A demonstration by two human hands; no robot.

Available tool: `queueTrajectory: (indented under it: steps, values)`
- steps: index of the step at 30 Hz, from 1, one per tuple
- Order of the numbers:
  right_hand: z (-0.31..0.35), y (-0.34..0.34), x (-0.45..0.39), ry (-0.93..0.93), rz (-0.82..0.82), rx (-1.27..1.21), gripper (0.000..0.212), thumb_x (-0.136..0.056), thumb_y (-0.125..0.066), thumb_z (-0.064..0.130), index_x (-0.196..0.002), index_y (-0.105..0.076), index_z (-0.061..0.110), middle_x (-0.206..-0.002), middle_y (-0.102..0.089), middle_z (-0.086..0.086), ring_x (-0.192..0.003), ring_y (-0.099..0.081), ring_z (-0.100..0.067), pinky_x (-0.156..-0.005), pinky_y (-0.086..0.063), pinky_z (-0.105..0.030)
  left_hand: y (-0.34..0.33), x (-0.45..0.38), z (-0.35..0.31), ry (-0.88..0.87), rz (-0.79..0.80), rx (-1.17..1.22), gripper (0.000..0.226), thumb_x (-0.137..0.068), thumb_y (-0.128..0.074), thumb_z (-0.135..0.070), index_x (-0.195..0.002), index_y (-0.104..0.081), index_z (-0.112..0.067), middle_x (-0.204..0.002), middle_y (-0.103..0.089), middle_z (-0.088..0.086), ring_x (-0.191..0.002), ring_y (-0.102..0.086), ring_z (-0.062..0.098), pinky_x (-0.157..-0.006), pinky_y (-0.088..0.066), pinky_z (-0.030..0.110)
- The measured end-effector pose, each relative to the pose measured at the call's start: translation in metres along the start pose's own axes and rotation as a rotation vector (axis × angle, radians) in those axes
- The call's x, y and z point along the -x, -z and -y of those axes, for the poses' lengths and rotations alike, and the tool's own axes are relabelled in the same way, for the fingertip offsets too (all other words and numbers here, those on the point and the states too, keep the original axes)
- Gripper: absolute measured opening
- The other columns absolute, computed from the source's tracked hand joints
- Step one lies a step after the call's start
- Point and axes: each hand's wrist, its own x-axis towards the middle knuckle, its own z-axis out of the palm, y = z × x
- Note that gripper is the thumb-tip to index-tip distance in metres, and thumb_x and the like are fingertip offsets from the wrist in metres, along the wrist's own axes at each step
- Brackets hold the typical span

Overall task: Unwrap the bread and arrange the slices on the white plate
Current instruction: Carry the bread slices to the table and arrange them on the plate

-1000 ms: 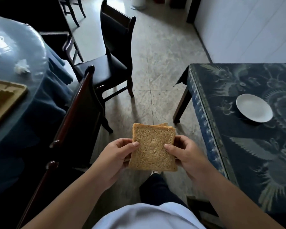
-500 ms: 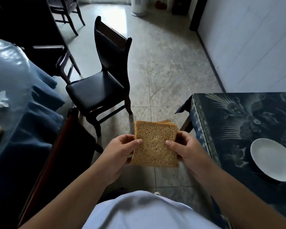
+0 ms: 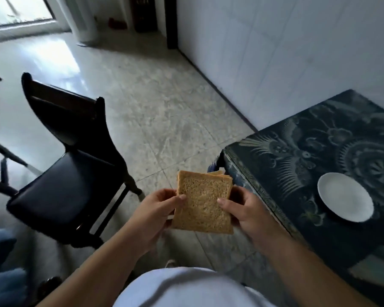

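Note:
A stack of brown bread slices (image 3: pixel 203 202) is held upright in front of me, no wrapper on it. My left hand (image 3: pixel 157 209) grips its left edge with the thumb across the front slice. My right hand (image 3: pixel 244 209) grips the right edge the same way. The white plate (image 3: pixel 345 197) lies bare on the dark patterned table (image 3: pixel 297 156) to my right, about a hand's width beyond my right hand. The slices behind the front one show only as thin edges at the top.
A black chair (image 3: pixel 69 178) stands to my left on the tiled floor (image 3: pixel 160 111). A white wall (image 3: pixel 286 52) runs behind the table. The table's near corner (image 3: pixel 227 151) is close to the bread. Blue cloth (image 3: pixel 0 262) shows at the lower left.
My view has swung to the right: the round blue-covered table has left the frame and the patterned table with the plate sits nearer. Both hands still hold the bread the same way.

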Motion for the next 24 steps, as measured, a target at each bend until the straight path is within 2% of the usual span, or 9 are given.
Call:
queueTrajectory:
  steps: [3,7,12,15,18,21,24]
  values:
    - [0.005,0.014,0.002,0.010,-0.188,-0.057,0.022,-0.084,-0.071,0.007,-0.105,-0.067,0.016,-0.096,-0.077,-0.008,-0.087,-0.074,-0.025,-0.062,-0.059,-0.032,-0.017,-0.033,-0.023,0.035,0.183,-0.121,0.018,-0.089,-0.063,-0.016,-0.103,-0.064,-0.004,-0.087,-0.069,0.009,-0.078,-0.067,0.020,-0.072,-0.053,0.039]
    - [0.002,0.040,0.019,0.052,-0.388,-0.094,0.019,-0.085,-0.071,0.012,-0.103,-0.069,0.016,-0.095,-0.077,-0.009,-0.086,-0.074,-0.027,-0.067,-0.059,-0.038,-0.058,-0.063,-0.036,0.071,0.357,-0.271,0.018,-0.091,-0.060,-0.016,-0.104,-0.064,-0.004,-0.096,-0.066,0.015,-0.093,-0.063,0.030,-0.091,-0.049,0.053]
    - [-0.011,0.082,0.047,0.094,-0.673,-0.184,0.020,-0.080,-0.077,0.020,-0.098,-0.070,0.021,-0.091,-0.077,-0.007,-0.080,-0.074,-0.023,-0.059,-0.057,-0.030,-0.134,-0.088,-0.033,0.137,0.569,-0.408,0.016,-0.091,-0.060,-0.016,-0.102,-0.067,-0.007,-0.095,-0.071,0.013,-0.090,-0.067,0.027,-0.084,-0.053,0.048]
    - [-0.016,0.107,0.059,0.098,-0.765,-0.219,0.026,-0.074,-0.079,0.032,-0.097,-0.070,0.025,-0.089,-0.077,-0.002,-0.079,-0.074,-0.020,-0.059,-0.056,-0.028,-0.176,-0.097,-0.030,0.178,0.640,-0.479,0.016,-0.090,-0.060,-0.016,-0.102,-0.067,-0.006,-0.103,-0.069,0.021,-0.099,-0.066,0.036,-0.090,-0.053,0.052]
    - [-0.019,0.135,0.064,0.093,-0.837,-0.242,0.022,-0.079,-0.077,0.028,-0.100,-0.069,0.025,-0.087,-0.077,0.003,-0.078,-0.073,-0.015,-0.059,-0.052,-0.027,-0.214,-0.106,-0.026,0.205,0.680,-0.549,0.020,-0.090,-0.061,-0.016,-0.105,-0.065,-0.004,-0.114,-0.064,0.030,-0.109,-0.059,0.046,-0.095,-0.048,0.059]
    - [-0.020,0.159,0.062,0.102,-0.868,-0.275,0.021,-0.082,-0.076,0.023,-0.101,-0.068,0.025,-0.088,-0.077,0.007,-0.079,-0.073,-0.012,-0.061,-0.053,-0.025,-0.245,-0.114,-0.021,0.172,0.710,-0.610,0.021,-0.091,-0.060,-0.015,-0.109,-0.065,-0.006,-0.108,-0.069,0.020,-0.100,-0.066,0.036,-0.087,-0.055,0.051]
    - [-0.018,0.183,0.058,0.104,-0.891,-0.277,0.018,-0.083,-0.075,0.021,-0.097,-0.067,0.028,-0.086,-0.076,0.015,-0.077,-0.072,-0.006,-0.054,-0.053,-0.017,-0.273,-0.124,-0.013,0.138,0.709,-0.613,0.023,-0.091,-0.061,-0.015,-0.113,-0.062,-0.013,-0.108,-0.069,0.012,-0.096,-0.068,0.027,-0.076,-0.059,0.042]
